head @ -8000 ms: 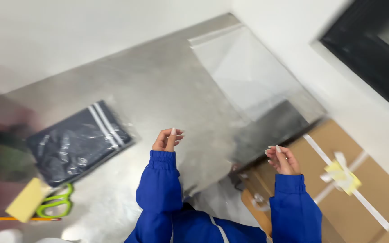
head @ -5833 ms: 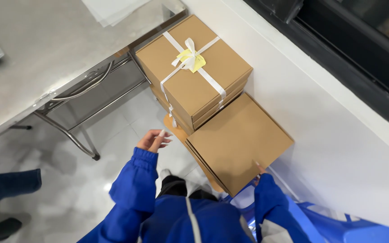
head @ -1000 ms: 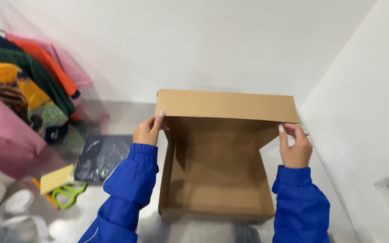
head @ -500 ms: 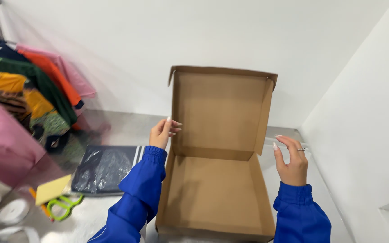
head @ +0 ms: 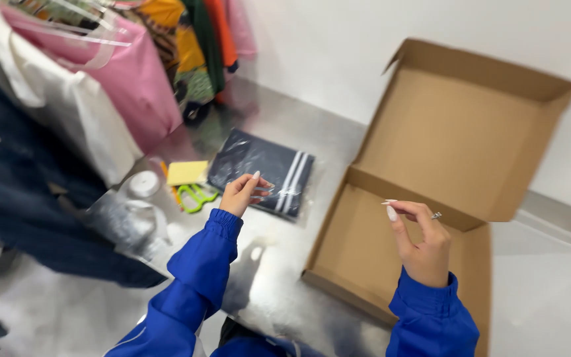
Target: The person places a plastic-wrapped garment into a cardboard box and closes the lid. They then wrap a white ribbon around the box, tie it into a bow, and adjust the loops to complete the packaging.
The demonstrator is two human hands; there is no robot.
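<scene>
One cardboard box (head: 424, 264) lid up, nothing inside; both hands apart, holding nothing

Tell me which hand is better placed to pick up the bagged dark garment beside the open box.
Left. The left hand hovers at the near edge of the bagged dark garment, empty, fingers loosely curled. The right hand is raised over the open cardboard box, farther from it.

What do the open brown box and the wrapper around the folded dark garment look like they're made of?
Open brown box: apparently corrugated cardboard, matte, with creased fold lines and raw edges. Wrapper on the folded dark garment: probably thin clear plastic film, glossy, with wrinkled highlights. Both lie on a shiny metal table.
</scene>
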